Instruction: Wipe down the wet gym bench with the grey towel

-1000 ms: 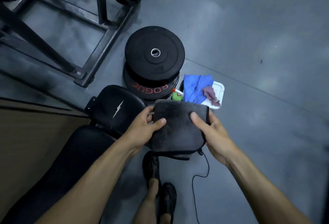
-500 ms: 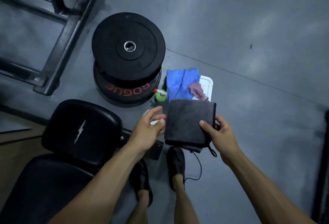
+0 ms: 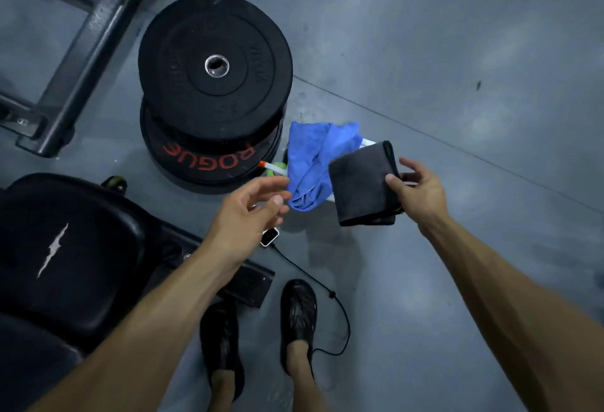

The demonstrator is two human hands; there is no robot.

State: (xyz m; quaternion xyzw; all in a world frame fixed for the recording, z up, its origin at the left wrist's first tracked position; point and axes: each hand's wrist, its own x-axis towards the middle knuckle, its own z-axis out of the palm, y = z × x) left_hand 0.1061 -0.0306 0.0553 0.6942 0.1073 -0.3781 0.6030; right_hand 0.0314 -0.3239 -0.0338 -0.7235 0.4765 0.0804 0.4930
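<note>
The folded grey towel (image 3: 364,182) hangs in the air right of centre, pinched at its right edge by my right hand (image 3: 416,189). My left hand (image 3: 250,212) floats to the left of the towel, fingers spread and holding nothing, a short gap away from it. The black padded gym bench (image 3: 65,254) with a silver lightning mark fills the lower left, below and left of both hands. No wet patch can be made out on its dark pad.
Stacked black weight plates (image 3: 214,84) sit just behind the bench. A blue cloth (image 3: 313,163) lies over a white tray beside them, next to a green bottle (image 3: 277,169). A black steel rack (image 3: 75,52) is at top left. A cable (image 3: 313,284) runs by my shoes.
My left hand has let go of the towel and opened. My right hand alone has carried the towel to the right, over the tray. The view has swung right, shifting the bench leftward.
</note>
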